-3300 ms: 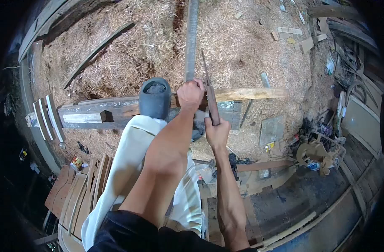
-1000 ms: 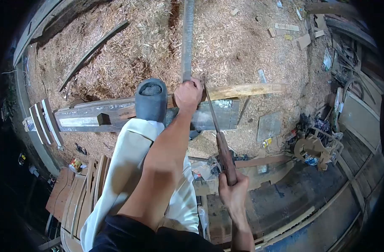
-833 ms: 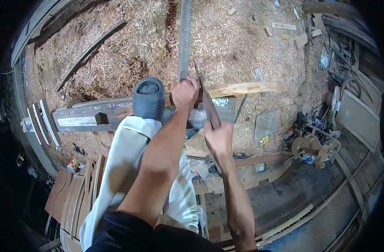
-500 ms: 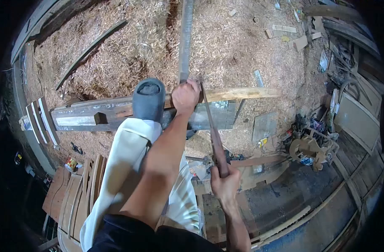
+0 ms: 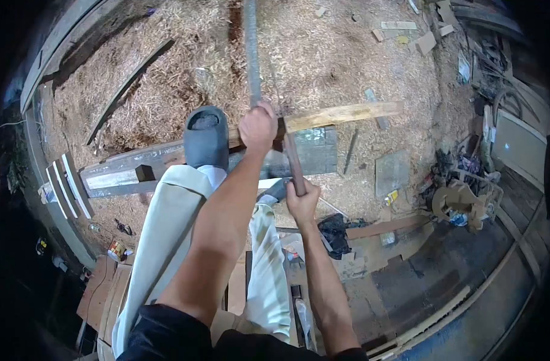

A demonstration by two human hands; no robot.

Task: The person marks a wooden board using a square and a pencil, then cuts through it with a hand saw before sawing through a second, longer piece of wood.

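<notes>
My left hand [image 5: 258, 127] is closed around the near end of a long grey wooden strip [image 5: 251, 51], which runs away from me over the shavings. My right hand [image 5: 302, 203] grips the brown handle of a saw [image 5: 293, 159]. The thin blade, seen nearly edge-on, points forward just right of my left hand. Beside it, a pale curved length of wood [image 5: 347, 114] sticks out to the right across the low bench [image 5: 308, 150]. My foot, in a dark slipper [image 5: 205, 144], rests on the bench left of my left hand.
Wood shavings [image 5: 323, 60] cover the ground. A dark narrow stick [image 5: 127, 90] lies at the left, near several white-edged strips [image 5: 69, 185] across the bench's left end. A black plastic bag [image 5: 335, 234] lies right of my right forearm, with clutter [image 5: 461, 201] farther right.
My right hand has pushed the saw forward, bringing its handle up close to the bench edge. My left hand keeps its grip on the strip. The view has shifted slightly.
</notes>
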